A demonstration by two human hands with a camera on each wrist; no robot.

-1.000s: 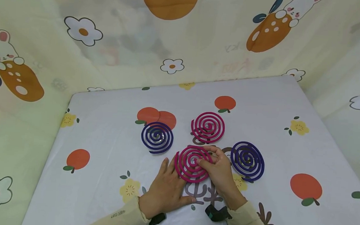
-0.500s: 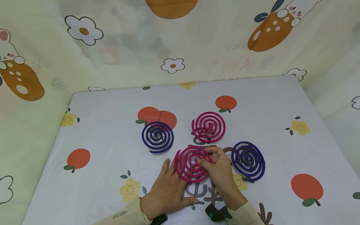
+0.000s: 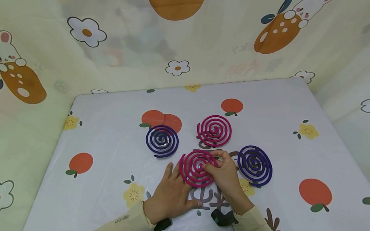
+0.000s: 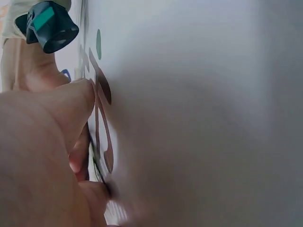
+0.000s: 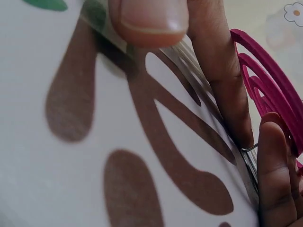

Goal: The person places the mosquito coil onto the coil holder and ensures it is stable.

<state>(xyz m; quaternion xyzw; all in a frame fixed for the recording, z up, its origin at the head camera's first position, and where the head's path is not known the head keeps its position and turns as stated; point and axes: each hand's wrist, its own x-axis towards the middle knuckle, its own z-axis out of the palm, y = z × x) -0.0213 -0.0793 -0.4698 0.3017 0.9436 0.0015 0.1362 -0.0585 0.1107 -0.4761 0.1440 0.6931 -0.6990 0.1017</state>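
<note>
A pink mosquito coil lies tilted low over the table's middle in the head view. My right hand pinches it, thumb near its centre and other fingers at its right side. My left hand rests flat, its straight fingers reaching under the coil's left edge. In the right wrist view, a left finger touches a thin metal stand beneath the pink coil. The coil is out of sight in the left wrist view, where my left hand fills the left side. How the coil meets the stand is hidden.
Another pink coil lies behind. Dark blue coils lie left and right, with shiny metal showing at their centres. A patterned white cloth covers the table; a printed curtain hangs behind it.
Almost nothing differs. Both hands and the pink coil keep their places, with only tiny shifts of the fingers and of the head view.
</note>
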